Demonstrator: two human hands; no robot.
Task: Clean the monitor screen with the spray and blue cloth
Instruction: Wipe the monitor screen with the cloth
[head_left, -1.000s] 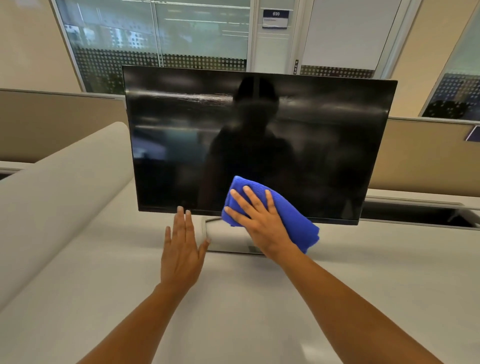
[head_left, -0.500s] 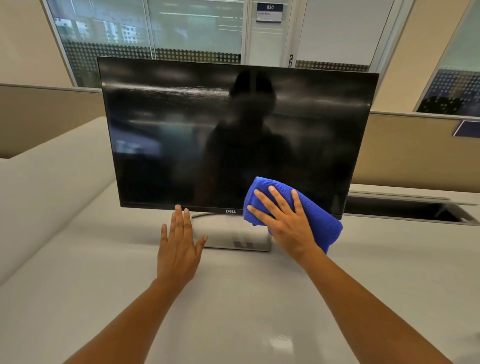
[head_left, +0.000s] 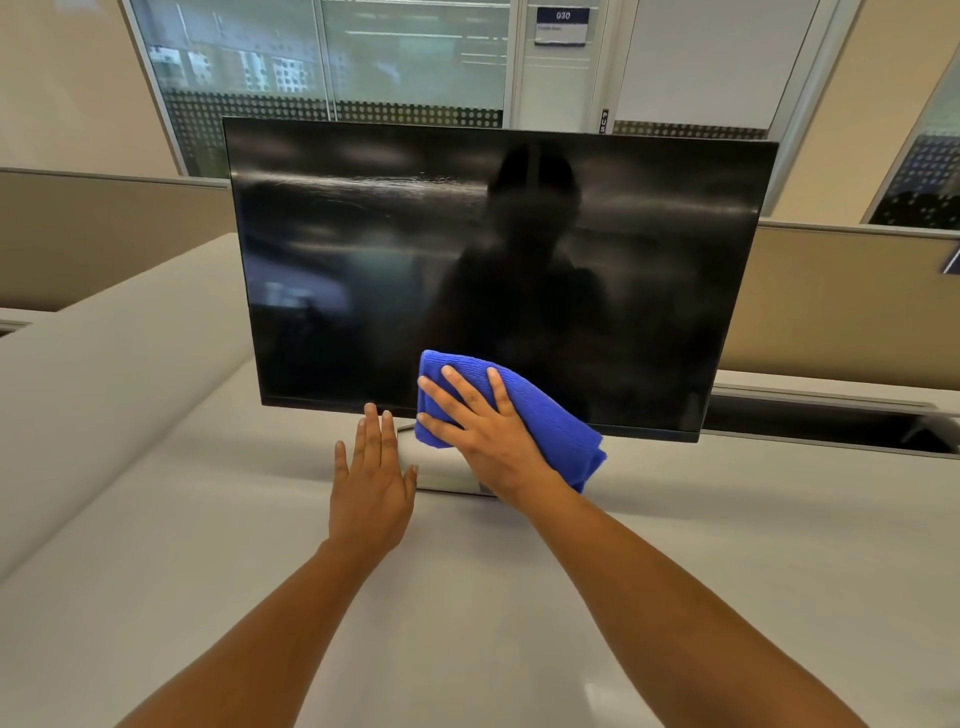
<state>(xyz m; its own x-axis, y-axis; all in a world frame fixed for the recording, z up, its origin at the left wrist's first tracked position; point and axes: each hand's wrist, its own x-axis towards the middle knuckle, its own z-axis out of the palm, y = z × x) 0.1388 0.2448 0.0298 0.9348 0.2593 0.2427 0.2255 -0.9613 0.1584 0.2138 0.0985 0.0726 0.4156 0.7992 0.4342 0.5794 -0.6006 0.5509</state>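
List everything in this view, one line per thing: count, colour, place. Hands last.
monitor: one, black, streaky dark screen, standing mid-desk facing the camera
stand base: one, silver, on the desk under the monitor, partly hidden by the hands
blue cloth: one, blue, folded, against the screen's lower edge near the middle
desk: one, pale grey, across the foreground
partition: two stretches, beige, behind the desk, left and right
glass wall: one, dotted frosting, behind the partition
door sign: one, dark blue, reads 030, top centre
spray: none in view
left hand: one, fingers straight, tips at the monitor's bottom edge
right hand: one, fingers spread, pressing the cloth onto the screen
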